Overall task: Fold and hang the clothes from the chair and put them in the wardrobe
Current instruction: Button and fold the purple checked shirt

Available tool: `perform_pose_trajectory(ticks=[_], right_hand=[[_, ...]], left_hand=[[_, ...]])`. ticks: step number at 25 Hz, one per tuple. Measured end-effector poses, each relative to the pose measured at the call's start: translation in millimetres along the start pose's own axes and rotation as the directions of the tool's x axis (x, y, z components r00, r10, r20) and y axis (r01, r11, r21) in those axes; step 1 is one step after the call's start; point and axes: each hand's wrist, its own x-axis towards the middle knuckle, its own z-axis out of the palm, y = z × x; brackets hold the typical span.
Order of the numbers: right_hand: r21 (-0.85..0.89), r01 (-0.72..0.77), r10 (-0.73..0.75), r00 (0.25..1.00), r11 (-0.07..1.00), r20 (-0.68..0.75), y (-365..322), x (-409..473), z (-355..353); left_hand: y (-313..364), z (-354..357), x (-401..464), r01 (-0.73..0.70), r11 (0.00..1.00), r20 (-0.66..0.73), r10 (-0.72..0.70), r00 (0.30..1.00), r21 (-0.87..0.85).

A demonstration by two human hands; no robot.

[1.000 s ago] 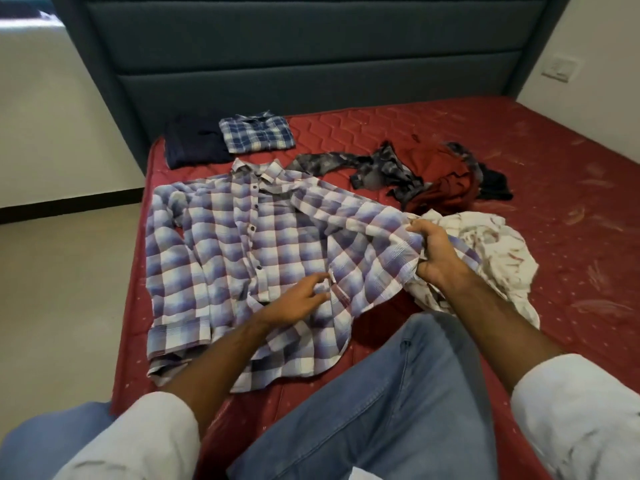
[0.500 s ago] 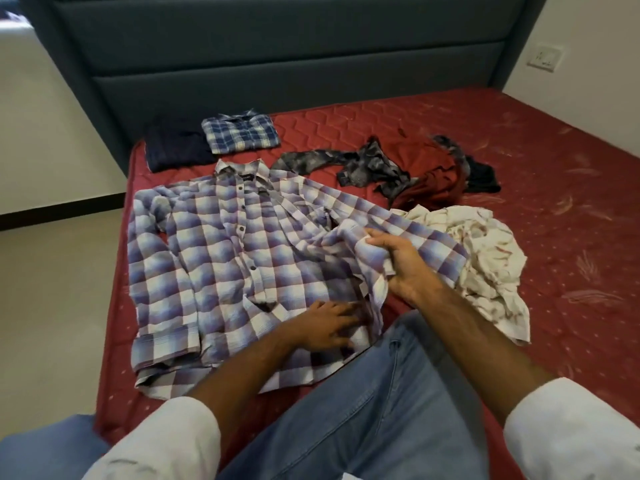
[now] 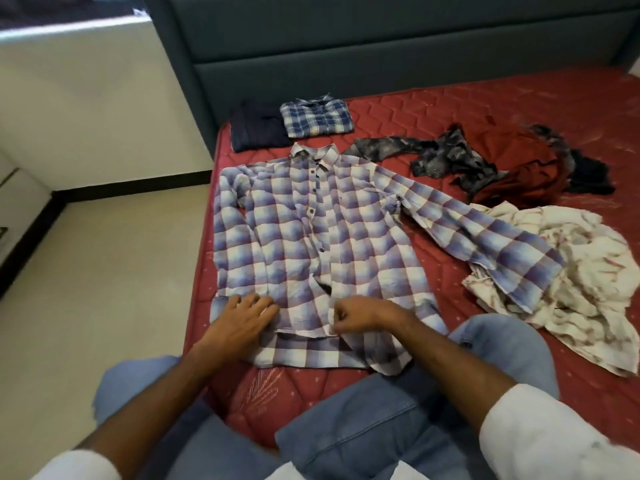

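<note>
A purple-and-white checked shirt (image 3: 346,237) lies spread front-up on the red mattress (image 3: 485,109), collar toward the headboard, its right sleeve stretched out over a white patterned garment (image 3: 588,271). My left hand (image 3: 242,317) rests flat with straight fingers on the shirt's lower left hem. My right hand (image 3: 353,313) pinches the shirt's front placket near the bottom hem with curled fingers.
Two folded items, a dark navy one (image 3: 258,131) and a blue checked shirt (image 3: 317,117), lie by the grey headboard (image 3: 381,46). A grey printed garment (image 3: 446,154), a maroon one (image 3: 512,168) and a dark one (image 3: 588,174) lie crumpled at right. Beige floor (image 3: 104,271) is left of the bed.
My right hand let go of the shirt's right side and sleeve, which now lie flat, and moved to the bottom placket. My left hand slid left to the hem.
</note>
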Motion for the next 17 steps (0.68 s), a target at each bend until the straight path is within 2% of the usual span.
perform_pose_trajectory(ticks=[2,3,5,6,7,8,10,11,12,15,16,17], right_hand=[[0.009,0.046,-0.042,0.962,0.999,-0.27,-15.9,8.0,-3.6],[-0.048,0.096,-0.107,0.936,0.994,-0.336,-24.0,11.1,-2.9],[-0.262,0.196,-0.261,0.934,0.945,-0.243,-35.1,17.6,10.6],[-0.383,0.195,-0.274,0.948,0.903,-0.163,-39.1,20.3,25.0],[-0.472,0.166,-0.264,0.953,0.866,-0.149,-41.8,22.4,37.9],[-0.491,0.127,-0.259,0.942,0.862,-0.212,-42.9,23.8,43.4],[-0.421,0.105,-0.271,0.894,0.901,-0.358,-43.0,26.6,38.0],[-0.383,0.118,-0.275,0.881,0.916,-0.386,-43.1,25.7,31.0],[-0.351,0.136,-0.282,0.869,0.926,-0.406,-43.7,23.9,22.8],[-0.269,0.28,-0.376,0.817,0.922,-0.437,-47.0,17.1,6.6],[-0.26,0.332,-0.417,0.795,0.907,-0.439,-50.4,14.3,5.8],[-0.241,0.375,-0.445,0.783,0.895,-0.434,-54.6,11.4,6.9]], left_hand=[[-7.9,-4.8,-1.6,0.039,0.999,0.009,-0.04,0.999,0.029],[-8.9,-5.2,-1.0,0.045,0.998,0.001,-0.045,0.999,0.037],[-2.6,-3.5,1.7,0.029,0.998,-0.016,-0.029,0.999,0.047],[1.8,-1.7,3.9,0.005,0.998,-0.012,-0.005,1.0,0.064],[5.0,-1.7,5.6,-0.017,0.997,0.007,0.016,1.0,0.082],[5.6,-4.2,8.4,-0.022,0.996,0.024,0.02,1.0,0.091],[-4.1,-10.4,13.4,0.02,0.996,-0.018,-0.019,1.0,0.086],[-12.6,-14.1,13.4,0.036,0.996,-0.068,-0.03,0.997,0.086],[-22.2,-16.0,11.1,0.017,0.996,-0.106,-0.007,0.994,0.086],[-44.8,-9.6,-4.5,-0.209,0.97,-0.105,0.222,0.969,0.122],[-49.6,-7.6,-10.6,-0.23,0.966,-0.098,0.241,0.965,0.115],[-54.0,-7.3,-17.1,-0.191,0.978,-0.098,0.199,0.975,0.083]])
